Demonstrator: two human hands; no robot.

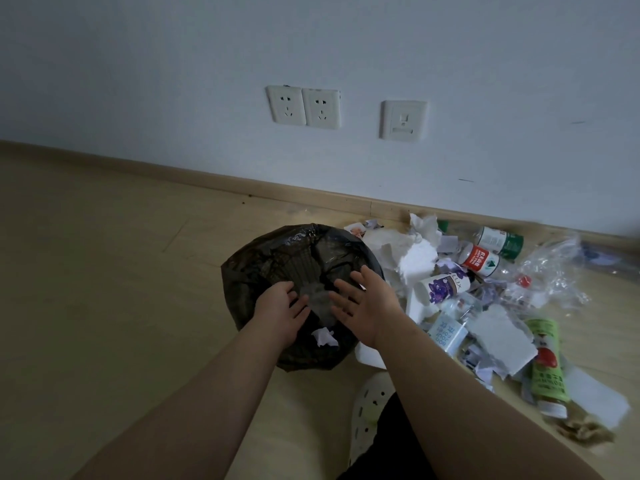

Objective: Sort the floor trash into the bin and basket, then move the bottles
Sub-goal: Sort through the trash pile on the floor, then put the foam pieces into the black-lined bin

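Observation:
A round bin lined with a black bag [263, 258] stands on the floor in front of me. Both hands hover over its mouth, fingers spread and holding nothing: my left hand [282, 308] on the left, my right hand [363, 303] on the right. A blurred greyish scrap [317, 297] is between them inside the bin, and a white paper scrap [323, 337] lies lower in it. To the right a trash pile holds crumpled white paper [405, 251], a red-labelled bottle [481, 259], a green-and-white bottle [500, 240], a purple-flowered bottle [441, 289] and a green bottle [547, 365].
Clear plastic wrap [550, 275] and white foam pieces [498, 341] lie in the pile along the baseboard. My white perforated shoe [369, 407] rests just below the bin. Wall sockets [304, 107] sit above. Bare wooden floor [104, 289] stretches to the left.

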